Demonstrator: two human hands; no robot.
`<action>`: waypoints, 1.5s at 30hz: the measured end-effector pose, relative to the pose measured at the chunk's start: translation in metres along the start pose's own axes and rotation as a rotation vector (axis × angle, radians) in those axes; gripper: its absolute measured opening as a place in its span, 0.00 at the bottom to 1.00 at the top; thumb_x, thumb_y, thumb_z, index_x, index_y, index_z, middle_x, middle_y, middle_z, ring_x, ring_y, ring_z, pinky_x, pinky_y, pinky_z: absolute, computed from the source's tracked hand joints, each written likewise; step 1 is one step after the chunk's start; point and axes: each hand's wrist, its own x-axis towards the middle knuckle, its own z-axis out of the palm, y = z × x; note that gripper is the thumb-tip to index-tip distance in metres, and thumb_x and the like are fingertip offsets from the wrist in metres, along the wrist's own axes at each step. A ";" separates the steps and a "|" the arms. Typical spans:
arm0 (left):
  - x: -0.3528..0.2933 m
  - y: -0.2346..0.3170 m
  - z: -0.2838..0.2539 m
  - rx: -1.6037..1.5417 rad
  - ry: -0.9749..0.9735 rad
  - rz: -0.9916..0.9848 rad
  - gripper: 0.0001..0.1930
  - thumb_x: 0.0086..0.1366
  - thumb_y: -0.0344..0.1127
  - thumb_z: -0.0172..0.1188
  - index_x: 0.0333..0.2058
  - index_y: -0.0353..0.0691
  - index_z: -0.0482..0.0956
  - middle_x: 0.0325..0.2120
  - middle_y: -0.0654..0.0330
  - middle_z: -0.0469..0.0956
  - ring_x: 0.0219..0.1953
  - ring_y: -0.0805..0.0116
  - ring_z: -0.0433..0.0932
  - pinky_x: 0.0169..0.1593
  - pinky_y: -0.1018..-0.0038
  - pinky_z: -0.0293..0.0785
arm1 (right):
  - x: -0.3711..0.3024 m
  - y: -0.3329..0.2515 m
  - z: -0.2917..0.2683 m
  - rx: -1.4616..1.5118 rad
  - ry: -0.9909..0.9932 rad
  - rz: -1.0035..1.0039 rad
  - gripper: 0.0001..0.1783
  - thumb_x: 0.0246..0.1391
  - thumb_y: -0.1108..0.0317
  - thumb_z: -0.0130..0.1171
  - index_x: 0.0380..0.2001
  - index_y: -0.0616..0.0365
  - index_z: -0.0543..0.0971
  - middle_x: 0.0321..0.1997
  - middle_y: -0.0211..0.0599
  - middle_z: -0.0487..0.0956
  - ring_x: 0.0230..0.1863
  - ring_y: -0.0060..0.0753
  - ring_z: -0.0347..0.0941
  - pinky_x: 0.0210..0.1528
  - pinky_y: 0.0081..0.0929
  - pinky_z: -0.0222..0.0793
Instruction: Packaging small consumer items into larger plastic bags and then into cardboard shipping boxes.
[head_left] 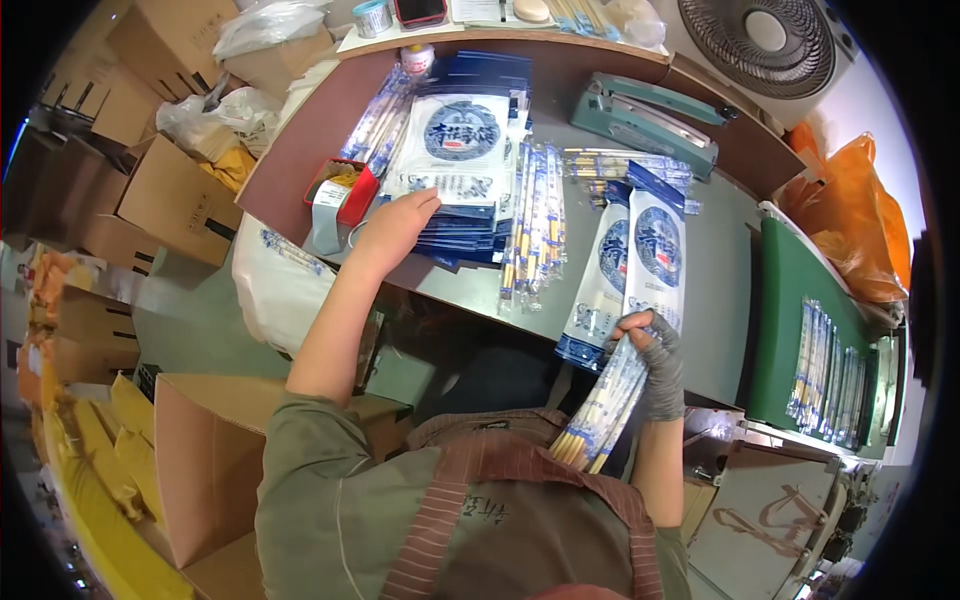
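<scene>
On the table, a stack of blue-and-white printed bags lies before me. My left hand rests at its lower left edge, fingers stretched out on the top bag. My right hand, in a grey fingerless wrap, is closed around a bundle of paper-wrapped chopsticks that slants down toward my apron. Just beyond that hand lie two long blue-and-white bags, partly overlapping. Between the stack and these bags sits a pile of wrapped chopsticks.
A red box with rubber bands stands left of the stack. The green heat sealer is at the back, with more wrapped chopsticks below it. A green tray stands right; an open cardboard box is lower left.
</scene>
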 end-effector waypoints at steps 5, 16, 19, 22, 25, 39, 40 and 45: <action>0.014 -0.019 -0.012 -0.113 -0.055 -0.050 0.11 0.58 0.31 0.56 0.40 0.39 0.76 0.36 0.52 0.79 0.36 0.55 0.78 0.39 0.66 0.73 | 0.006 -0.004 0.000 0.035 0.011 0.018 0.09 0.51 0.70 0.57 0.34 0.63 0.75 0.30 0.41 0.77 0.28 0.32 0.75 0.31 0.28 0.75; 0.056 -0.027 -0.006 -0.754 0.104 -0.255 0.11 0.63 0.36 0.58 0.35 0.31 0.75 0.23 0.59 0.74 0.26 0.76 0.68 0.33 0.77 0.66 | 0.009 -0.004 -0.003 0.040 0.083 0.039 0.08 0.48 0.68 0.60 0.31 0.60 0.76 0.28 0.38 0.77 0.28 0.32 0.75 0.33 0.27 0.74; 0.063 -0.018 -0.009 -0.723 0.037 -0.185 0.11 0.63 0.36 0.58 0.35 0.31 0.75 0.25 0.58 0.75 0.28 0.75 0.70 0.34 0.76 0.67 | 0.006 -0.007 -0.006 0.042 0.060 0.029 0.08 0.51 0.70 0.57 0.34 0.62 0.76 0.29 0.39 0.78 0.28 0.30 0.76 0.32 0.26 0.76; 0.065 -0.015 -0.004 -0.603 -0.027 -0.129 0.10 0.58 0.34 0.62 0.35 0.36 0.76 0.24 0.57 0.76 0.27 0.70 0.73 0.33 0.77 0.67 | 0.003 -0.009 -0.006 0.026 0.056 0.010 0.08 0.51 0.70 0.57 0.34 0.62 0.76 0.29 0.38 0.78 0.28 0.30 0.76 0.32 0.26 0.76; 0.069 -0.017 0.009 -0.655 -0.066 -0.140 0.09 0.54 0.33 0.64 0.31 0.36 0.75 0.19 0.58 0.73 0.22 0.66 0.70 0.30 0.72 0.66 | 0.001 -0.008 -0.007 0.042 0.046 0.017 0.08 0.51 0.70 0.57 0.34 0.62 0.76 0.30 0.38 0.78 0.29 0.29 0.76 0.32 0.27 0.76; 0.083 -0.015 0.041 -1.018 0.186 -0.413 0.27 0.70 0.53 0.43 0.36 0.30 0.77 0.28 0.61 0.76 0.35 0.74 0.69 0.44 0.76 0.66 | -0.012 -0.006 -0.019 0.023 0.077 0.008 0.08 0.50 0.68 0.58 0.32 0.61 0.76 0.29 0.37 0.78 0.29 0.28 0.75 0.33 0.25 0.75; 0.083 -0.014 0.040 -1.010 0.184 -0.408 0.27 0.70 0.53 0.43 0.36 0.30 0.77 0.28 0.61 0.76 0.35 0.74 0.69 0.44 0.76 0.66 | -0.012 -0.006 -0.020 0.011 0.068 0.011 0.08 0.50 0.69 0.57 0.33 0.61 0.76 0.30 0.38 0.78 0.29 0.28 0.75 0.34 0.25 0.74; 0.082 -0.013 0.046 -1.058 0.267 -0.674 0.31 0.68 0.59 0.44 0.37 0.30 0.78 0.31 0.59 0.77 0.38 0.72 0.71 0.46 0.76 0.65 | -0.017 -0.006 -0.021 0.039 0.054 0.004 0.10 0.50 0.68 0.58 0.33 0.62 0.76 0.29 0.38 0.78 0.29 0.28 0.75 0.33 0.25 0.74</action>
